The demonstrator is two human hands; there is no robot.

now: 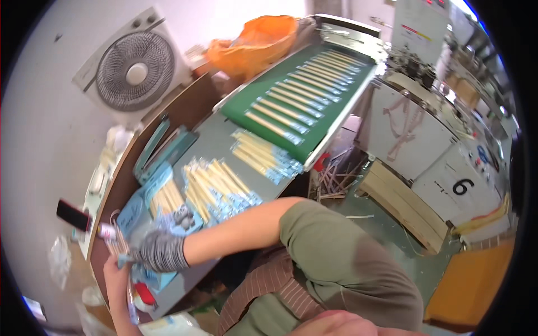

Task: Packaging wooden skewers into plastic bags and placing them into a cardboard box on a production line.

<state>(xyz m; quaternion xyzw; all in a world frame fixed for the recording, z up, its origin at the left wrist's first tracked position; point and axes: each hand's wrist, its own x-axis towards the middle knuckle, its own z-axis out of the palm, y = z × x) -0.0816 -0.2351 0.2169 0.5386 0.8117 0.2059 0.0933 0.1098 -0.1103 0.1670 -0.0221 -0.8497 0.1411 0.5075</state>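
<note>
My left hand (pixel 115 273) is at the table's left edge, its fingers closed around the lower end of a bundle of thin pale sticks (pixel 116 244) with a bit of blue wrapping. My right arm reaches across from the right. A grey striped glove or cuff covers my right hand (pixel 150 251), which is close beside the left; its fingers are blurred and partly hidden. Just beyond lies a blue bag printed with a panda (pixel 184 217), with sticks showing in it. Wrapped chopsticks (pixel 216 187) form a loose pile beside the bag, and a smaller pile (pixel 263 155) lies nearer the conveyor.
A green conveyor belt (pixel 274 92) carries a row of wrapped chopsticks. A teal bag sealer (pixel 168 148) stands by the brown board. Along the wall are a fan (pixel 135 73), a dark phone (pixel 73 215) and an orange bag (pixel 252 42). Right of me is a cardboard box (pixel 406 204).
</note>
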